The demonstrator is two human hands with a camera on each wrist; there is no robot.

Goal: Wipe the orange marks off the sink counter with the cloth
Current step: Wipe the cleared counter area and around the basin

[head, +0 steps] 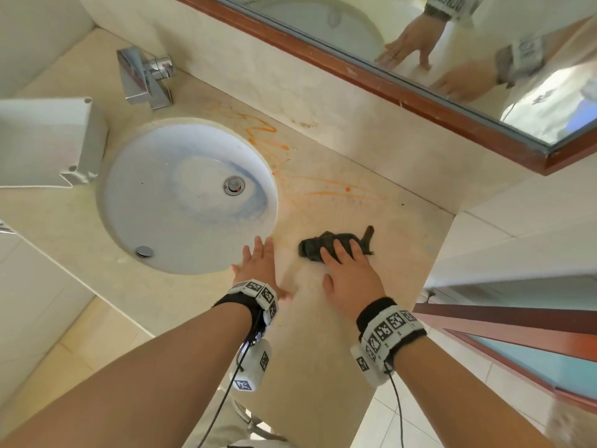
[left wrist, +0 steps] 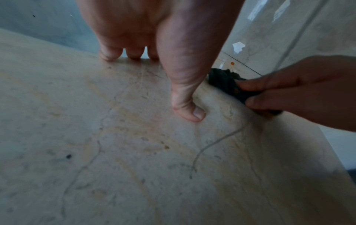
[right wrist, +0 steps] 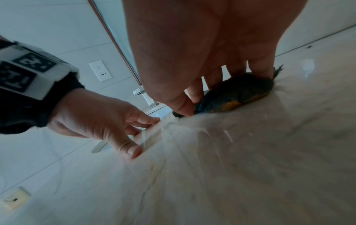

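I'm mid-wipe: my right hand (head: 350, 276) presses curled fingers on the dark cloth (head: 318, 245); my left hand (head: 256, 265) lies flat. Next, push beyond my fingertips to the orange marks (head: 326, 191).

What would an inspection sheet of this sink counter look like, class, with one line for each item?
Surface: beige counter, veined.
Job's things: orange marks remain beside the basin; dark cloth bunched, stained orange underneath.
Clutter: loose thread on the counter.
Hands: left hand flat at the basin's edge; right hand grips the cloth.
Cables: black cable hangs from each wristband.
Surroundings: faucet, mirror, white box.
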